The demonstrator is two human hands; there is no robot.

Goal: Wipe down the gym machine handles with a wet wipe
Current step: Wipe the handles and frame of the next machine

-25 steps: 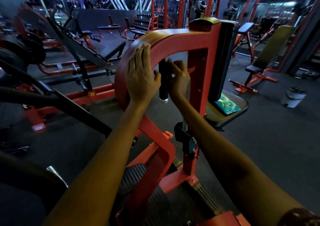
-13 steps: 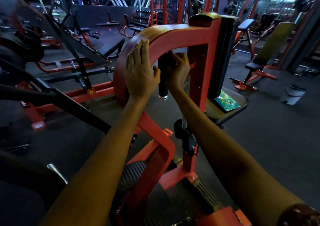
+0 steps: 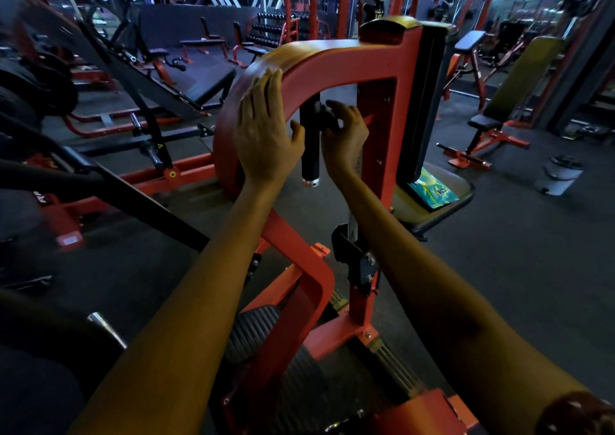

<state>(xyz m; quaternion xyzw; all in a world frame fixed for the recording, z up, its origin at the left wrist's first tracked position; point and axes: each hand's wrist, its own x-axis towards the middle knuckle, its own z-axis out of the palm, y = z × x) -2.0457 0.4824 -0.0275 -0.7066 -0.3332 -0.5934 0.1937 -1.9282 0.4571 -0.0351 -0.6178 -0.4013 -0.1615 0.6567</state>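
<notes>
The black handle (image 3: 310,141) hangs upright under the red machine arch (image 3: 336,58). I see my right hand (image 3: 346,135) pinching a dark wad (image 3: 327,120), apparently the wipe, against its upper part. My left hand (image 3: 266,135) rests flat, fingers straight, on the arch.

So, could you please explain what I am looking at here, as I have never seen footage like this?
This is one view, from a camera worn on a person's head, looking forward and down along both bare arms in a dim gym. The left hand lies flat, fingers straight, on the red curved frame of a machine. The right hand curls around something dark, probably the wipe, against the black handle that hangs upright inside the frame. A colourful packet lies on the seat to the right, and a white bin stands on the floor.
</notes>
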